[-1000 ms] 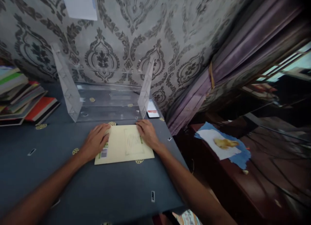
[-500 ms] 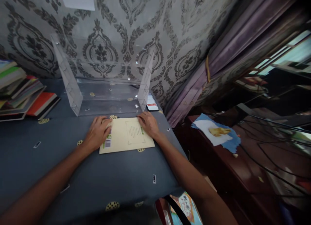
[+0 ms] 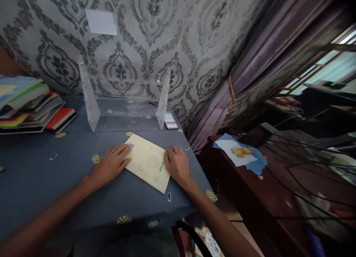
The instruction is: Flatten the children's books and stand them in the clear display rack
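A cream-coloured book (image 3: 147, 162) lies on the dark table, turned at an angle, with printed text in a frame and a green label facing up. My left hand (image 3: 112, 162) grips its left edge, the thumb on the cover and the fingers along the far corner. On the opposite side, my right hand (image 3: 177, 164) is curled round the right edge. Behind the book stands a clear acrylic rack (image 3: 126, 123) with two upright side panels, set near the wall.
To the left is a stack of books (image 3: 25, 109). A phone (image 3: 171, 120) lies beside the rack. At right, a dark red cabinet (image 3: 250, 192) carries a blue cloth (image 3: 260, 164), white paper and cables. A bag (image 3: 191, 233) with colourful books hangs below the table's front edge.
The book has turned clockwise, its right side coming nearer to me. My right hand has moved closer with it. The camera view has tilted up and shifted left.
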Motion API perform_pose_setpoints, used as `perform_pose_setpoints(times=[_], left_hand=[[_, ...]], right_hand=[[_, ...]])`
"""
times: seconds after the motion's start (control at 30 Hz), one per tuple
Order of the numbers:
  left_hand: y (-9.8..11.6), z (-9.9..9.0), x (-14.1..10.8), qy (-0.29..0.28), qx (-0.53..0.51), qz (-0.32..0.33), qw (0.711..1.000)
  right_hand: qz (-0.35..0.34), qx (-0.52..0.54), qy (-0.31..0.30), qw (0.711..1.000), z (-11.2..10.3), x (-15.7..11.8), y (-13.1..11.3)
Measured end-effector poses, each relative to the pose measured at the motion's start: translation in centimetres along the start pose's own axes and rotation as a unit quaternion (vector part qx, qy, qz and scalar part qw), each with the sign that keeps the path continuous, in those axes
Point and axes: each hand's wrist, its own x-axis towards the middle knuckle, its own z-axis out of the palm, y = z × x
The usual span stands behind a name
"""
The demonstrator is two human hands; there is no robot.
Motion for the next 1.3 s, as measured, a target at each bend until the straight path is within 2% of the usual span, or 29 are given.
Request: perform_pose_setpoints(times=[0.17,0.27,0.33,0.43,0.57,0.7,0.87,1.07,1.17,1.3], left_hand=[[-1.5,1.6,1.8,-0.034,-0.043,0.007,0.998],[-2.1,2.2,3.0,-0.042,-0.065,0.024,0.997],[-2.4,2.3,3.6,-0.029,-0.072,0.043,0.996],[-2.4,2.1,4.0,0.023,-0.061,0.051,0.997],[-1.7,1.3,3.8,0.063,0.005,0.000,0.998],[-1.2,0.7,3.5,0.061,0.036,-0.034,0.997],[-1.6,1.0,4.1,0.045,0.012,-0.017,0.999],[-2.3,1.8,6.8,0.027,-0.014,0.016,0.999],[-2.5,1.8,7.4,0.048,-0.021,0.019,0.998],[-3.0,1.3,6.7,0.075,-0.020,0.021,0.997]], right_hand=[[-0.016,0.038,0.016,0.999,-0.2,-5.6,-1.4],[-0.038,0.059,0.001,0.998,-0.6,-6.7,-1.7],[-0.037,0.073,-0.008,0.997,-1.1,-5.8,-1.7],[-0.052,0.102,-0.004,0.993,-1.7,-2.6,-2.2],[-0.202,0.190,-0.046,0.960,-0.7,2.5,-4.7],[-0.260,0.217,-0.060,0.939,1.2,5.6,-6.4],[-0.211,0.221,-0.054,0.951,2.2,6.6,-4.8],[-0.152,0.235,-0.029,0.960,3.1,7.5,-2.7],[-0.125,0.256,-0.014,0.958,3.6,8.0,-2.0],[-0.115,0.284,-0.005,0.952,3.9,8.2,-1.4]])
